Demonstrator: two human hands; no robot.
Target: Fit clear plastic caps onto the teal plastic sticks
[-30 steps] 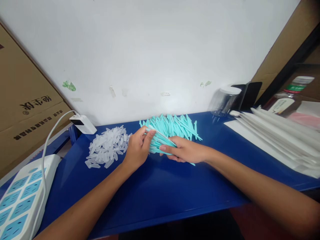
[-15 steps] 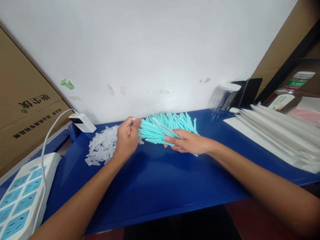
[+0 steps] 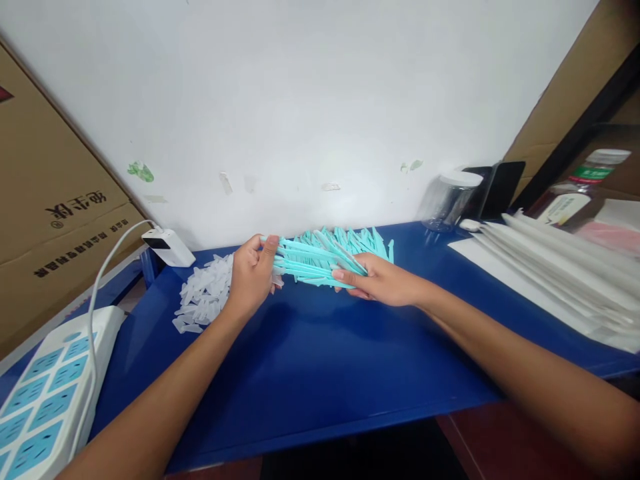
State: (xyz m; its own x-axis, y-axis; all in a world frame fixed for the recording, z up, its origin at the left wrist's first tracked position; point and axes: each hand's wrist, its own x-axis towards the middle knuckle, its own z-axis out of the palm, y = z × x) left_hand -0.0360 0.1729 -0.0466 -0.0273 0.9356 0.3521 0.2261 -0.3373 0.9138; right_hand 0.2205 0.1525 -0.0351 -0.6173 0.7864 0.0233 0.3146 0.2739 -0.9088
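Head view: my left fingers (image 3: 271, 245) and right fingers (image 3: 345, 276) pinch fanned turquoise plastic sticks (image 3: 307, 269), which could spill onto the table (image 3: 310, 373) if either grip slackens.

The left hand (image 3: 251, 272), right hand (image 3: 387, 280) and forearms (image 3: 170, 403) are bare.

This seems a small makeshift workshop corner: a blue counter (image 3: 310, 380) against a tape-marked wall (image 3: 320, 100), heaped with turquoise pieces (image 3: 383, 248) and whitish pieces (image 3: 205, 292), printed cardboard (image 3: 45, 147) alongside.
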